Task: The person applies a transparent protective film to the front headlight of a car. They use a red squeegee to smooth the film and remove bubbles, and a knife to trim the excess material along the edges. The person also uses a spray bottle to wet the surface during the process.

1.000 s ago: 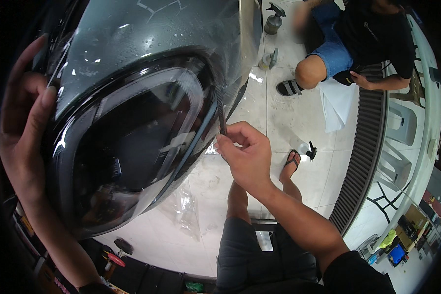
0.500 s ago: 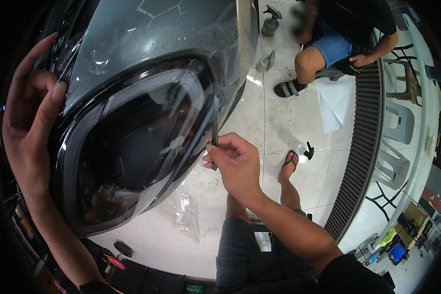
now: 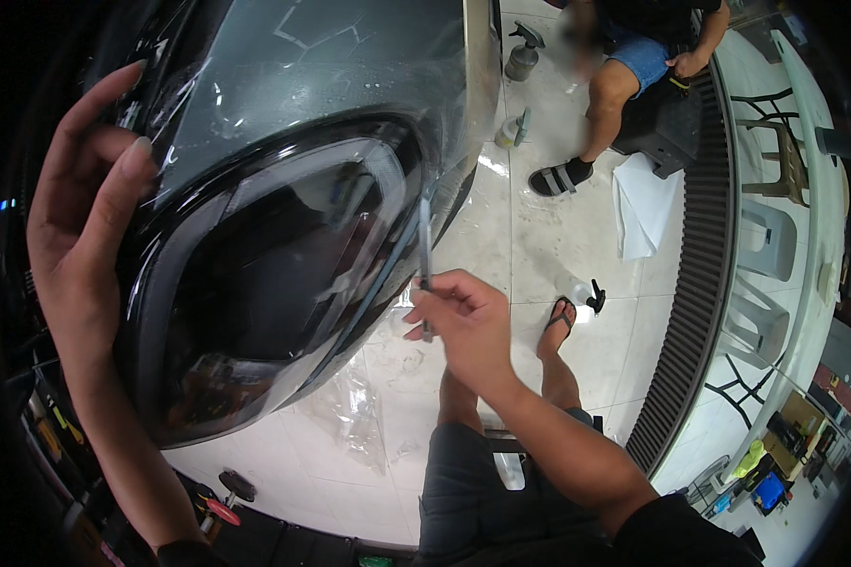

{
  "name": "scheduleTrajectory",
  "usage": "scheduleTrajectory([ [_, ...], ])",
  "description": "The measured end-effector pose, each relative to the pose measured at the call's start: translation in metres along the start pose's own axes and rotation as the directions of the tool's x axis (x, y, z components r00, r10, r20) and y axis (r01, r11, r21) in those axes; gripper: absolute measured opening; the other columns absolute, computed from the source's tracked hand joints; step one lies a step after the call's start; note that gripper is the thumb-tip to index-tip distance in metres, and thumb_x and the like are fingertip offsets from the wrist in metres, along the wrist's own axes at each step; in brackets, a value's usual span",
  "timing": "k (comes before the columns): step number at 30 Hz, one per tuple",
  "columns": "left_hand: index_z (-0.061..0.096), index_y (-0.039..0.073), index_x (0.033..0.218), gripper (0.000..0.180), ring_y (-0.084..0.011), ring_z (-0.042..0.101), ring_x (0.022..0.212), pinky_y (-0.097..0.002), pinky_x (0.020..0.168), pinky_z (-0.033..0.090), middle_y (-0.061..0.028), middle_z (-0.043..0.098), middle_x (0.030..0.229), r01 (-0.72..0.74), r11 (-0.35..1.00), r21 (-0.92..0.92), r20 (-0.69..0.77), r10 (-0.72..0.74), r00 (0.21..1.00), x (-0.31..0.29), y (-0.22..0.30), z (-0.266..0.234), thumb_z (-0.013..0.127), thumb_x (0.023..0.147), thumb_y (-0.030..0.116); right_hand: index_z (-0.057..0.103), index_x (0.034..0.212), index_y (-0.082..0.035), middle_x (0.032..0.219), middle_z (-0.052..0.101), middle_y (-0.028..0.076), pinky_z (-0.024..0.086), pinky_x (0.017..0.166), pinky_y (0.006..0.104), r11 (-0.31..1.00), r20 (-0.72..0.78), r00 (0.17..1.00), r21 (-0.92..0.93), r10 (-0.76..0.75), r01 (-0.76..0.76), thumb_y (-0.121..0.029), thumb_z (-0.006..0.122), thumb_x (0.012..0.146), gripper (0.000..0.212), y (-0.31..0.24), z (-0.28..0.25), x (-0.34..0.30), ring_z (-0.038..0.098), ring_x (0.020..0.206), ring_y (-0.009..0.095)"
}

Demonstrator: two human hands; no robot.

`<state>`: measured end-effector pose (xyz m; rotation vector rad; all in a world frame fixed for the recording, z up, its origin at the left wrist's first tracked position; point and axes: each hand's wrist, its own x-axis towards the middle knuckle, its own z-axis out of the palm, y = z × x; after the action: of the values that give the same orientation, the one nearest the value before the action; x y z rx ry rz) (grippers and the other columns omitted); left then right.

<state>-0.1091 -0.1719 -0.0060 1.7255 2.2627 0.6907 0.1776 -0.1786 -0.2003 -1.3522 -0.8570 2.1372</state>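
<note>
A dark car headlight (image 3: 255,269) fills the middle left, set in a grey-green body panel (image 3: 350,71). Wet, clear film (image 3: 449,104) spreads over the panel and hangs past its right edge. My right hand (image 3: 468,317) grips a slim silver utility knife (image 3: 425,236) like a pen. Its blade points up toward the right edge of the headlight; I cannot tell whether the tip touches the film. At the left side of the headlight my left hand (image 3: 90,208) is raised, thumb and forefinger apart and the other fingers bent, with nothing visible between them.
Spray bottles (image 3: 523,52) stand on the tiled floor, one by my sandalled foot (image 3: 560,321). A person (image 3: 624,76) sits at the upper right beside a white sheet (image 3: 643,203). Crumpled clear film (image 3: 357,411) lies below the headlight. A dark floor grate (image 3: 690,283) runs along the right.
The headlight and my left hand appear farther right in the view. My right hand and the knife sit slightly lower and to the right. The seated person's leg and arm have shifted.
</note>
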Motion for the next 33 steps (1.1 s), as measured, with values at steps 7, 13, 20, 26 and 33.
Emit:
scheduleTrajectory([
  [7, 0.062, 0.005, 0.141, 0.043, -0.0078, 0.06, 0.086, -0.0234, 0.082, 0.049, 0.0012, 0.062, 0.089, 0.028, 0.949, -0.313, -0.053, -0.046, 0.997, -0.005, 0.003, 0.006, 0.068, 0.101, 0.017, 0.065, 0.107, 0.003, 0.073, 0.058, 0.0, 0.036, 0.051, 0.0223, 0.994, -0.106, 0.988, 0.002, -0.108, 0.109, -0.013, 0.061, 0.106, 0.017, -0.016, -0.036, -0.019, 0.048, 0.059, 0.005],
  [13, 0.06, 0.002, 0.139, 0.04, -0.0062, 0.055, 0.084, -0.0217, 0.079, 0.043, 0.0017, 0.06, 0.088, 0.05, 0.846, -0.53, -0.061, -0.097, 0.993, 0.001, 0.004, 0.008, 0.068, 0.101, 0.012, 0.062, 0.104, -0.006, 0.073, 0.054, -0.004, 0.036, 0.053, 0.0256, 0.865, -0.236, 0.933, 0.365, -0.273, 0.345, -0.023, 0.066, 0.105, 0.018, -0.049, 0.006, 0.049, 0.036, 0.054, 0.005],
  [20, 0.068, 0.006, 0.128, 0.036, -0.0118, 0.06, 0.07, -0.0291, 0.068, 0.049, -0.0042, 0.068, 0.078, 0.068, 0.899, -0.432, -0.109, -0.127, 0.986, 0.004, 0.016, 0.002, 0.074, 0.094, 0.016, 0.062, 0.094, -0.008, 0.083, 0.065, 0.001, 0.04, 0.048, 0.028, 0.963, -0.255, 0.954, 0.176, -0.158, 0.206, -0.022, 0.073, 0.099, 0.018, -0.086, 0.024, 0.091, 0.05, 0.058, 0.01],
  [26, 0.067, 0.011, 0.128, 0.038, -0.0251, 0.069, 0.074, -0.038, 0.071, 0.053, -0.0092, 0.072, 0.084, 0.107, 0.911, -0.399, -0.099, -0.159, 0.982, 0.006, 0.024, 0.001, 0.071, 0.094, 0.028, 0.063, 0.093, -0.008, 0.083, 0.072, 0.006, 0.041, 0.049, 0.0277, 0.902, -0.16, 0.891, -0.157, -0.424, 0.401, -0.018, 0.073, 0.097, 0.016, -0.187, 0.022, 0.125, 0.057, 0.061, 0.011],
  [33, 0.067, 0.005, 0.125, 0.033, -0.0311, 0.07, 0.076, -0.0417, 0.073, 0.054, -0.0142, 0.073, 0.086, 0.069, 0.918, -0.391, -0.169, -0.145, 0.975, 0.004, 0.012, 0.001, 0.068, 0.097, 0.022, 0.063, 0.096, -0.005, 0.084, 0.072, 0.006, 0.045, 0.051, 0.0278, 0.769, 0.287, 0.866, -0.402, -0.41, 0.497, -0.022, 0.072, 0.098, 0.019, -0.282, 0.169, 0.09, 0.063, 0.069, 0.013],
])
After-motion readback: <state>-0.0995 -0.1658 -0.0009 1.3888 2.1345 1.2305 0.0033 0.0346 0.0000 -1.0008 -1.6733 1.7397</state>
